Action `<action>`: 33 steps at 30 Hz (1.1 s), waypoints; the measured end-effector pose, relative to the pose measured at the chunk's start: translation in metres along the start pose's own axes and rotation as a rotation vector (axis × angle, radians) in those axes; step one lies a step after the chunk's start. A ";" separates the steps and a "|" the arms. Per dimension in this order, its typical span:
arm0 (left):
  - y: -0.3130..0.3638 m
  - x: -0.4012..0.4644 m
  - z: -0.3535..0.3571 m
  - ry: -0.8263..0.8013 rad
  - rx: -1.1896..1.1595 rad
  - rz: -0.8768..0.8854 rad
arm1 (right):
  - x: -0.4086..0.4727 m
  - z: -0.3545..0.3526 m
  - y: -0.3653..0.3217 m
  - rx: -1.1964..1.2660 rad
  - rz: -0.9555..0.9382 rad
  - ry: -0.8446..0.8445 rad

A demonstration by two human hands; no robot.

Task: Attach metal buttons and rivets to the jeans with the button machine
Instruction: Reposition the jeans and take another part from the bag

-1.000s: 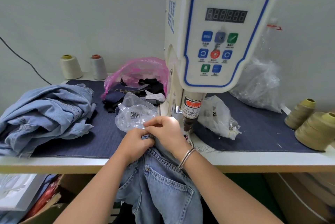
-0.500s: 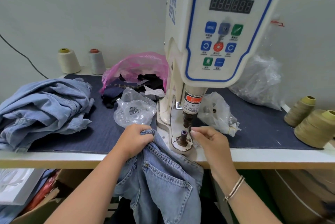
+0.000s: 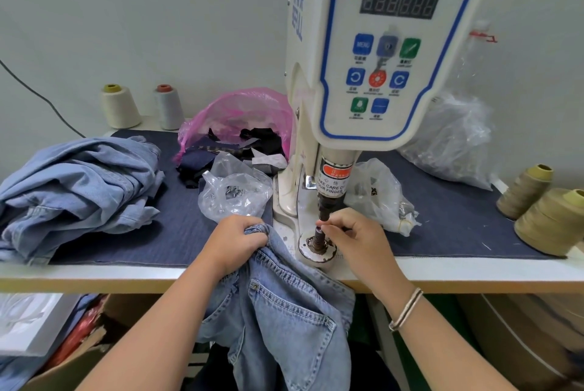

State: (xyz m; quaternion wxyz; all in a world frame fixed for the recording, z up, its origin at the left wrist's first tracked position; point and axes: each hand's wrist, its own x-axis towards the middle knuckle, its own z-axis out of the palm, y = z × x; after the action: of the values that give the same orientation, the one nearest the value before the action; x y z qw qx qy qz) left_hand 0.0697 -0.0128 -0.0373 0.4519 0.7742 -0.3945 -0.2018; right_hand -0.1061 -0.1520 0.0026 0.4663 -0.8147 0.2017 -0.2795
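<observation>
Hands at the button machine [image 3: 373, 52], front edge of the bench [image 3: 126, 275]

Left hand [image 3: 235, 240] clenches bunched jeans [image 3: 284, 308] hanging over the edge; right hand [image 3: 354, 234] pinches something tiny at the lower post [image 3: 318, 235].

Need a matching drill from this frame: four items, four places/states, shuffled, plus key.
1. left hand
2. right hand
3. pink bag
4. olive thread cones

A. far right of the table
B. fingertips at the lower die post
C. behind the clear bags, left of the machine
D. gripping the jeans

Pairs: 1-D, 2-B, 3-C, 4-A
</observation>
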 end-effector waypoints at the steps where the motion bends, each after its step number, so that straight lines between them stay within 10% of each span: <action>1: 0.000 0.000 0.000 0.001 -0.003 -0.003 | 0.000 0.001 0.001 -0.011 -0.034 0.006; 13: 0.012 -0.003 -0.006 -0.079 -0.157 -0.066 | -0.032 0.000 0.015 -0.004 -0.122 0.134; 22: 0.058 -0.013 -0.035 -0.457 -0.579 0.024 | -0.059 -0.018 0.023 -0.092 0.107 -0.298; 28: 0.082 -0.007 -0.043 -0.455 -0.357 0.077 | -0.057 -0.029 0.012 -0.167 0.245 -0.604; 33: 0.087 -0.008 -0.052 -0.599 -0.030 0.046 | -0.034 -0.038 0.009 0.320 0.470 -0.417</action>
State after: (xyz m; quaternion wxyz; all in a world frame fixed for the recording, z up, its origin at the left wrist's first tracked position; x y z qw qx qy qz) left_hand 0.0621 -0.0027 0.0637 0.3314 0.6644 -0.5246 -0.4167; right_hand -0.1570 -0.1609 0.0015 0.6708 -0.7022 0.2377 -0.0203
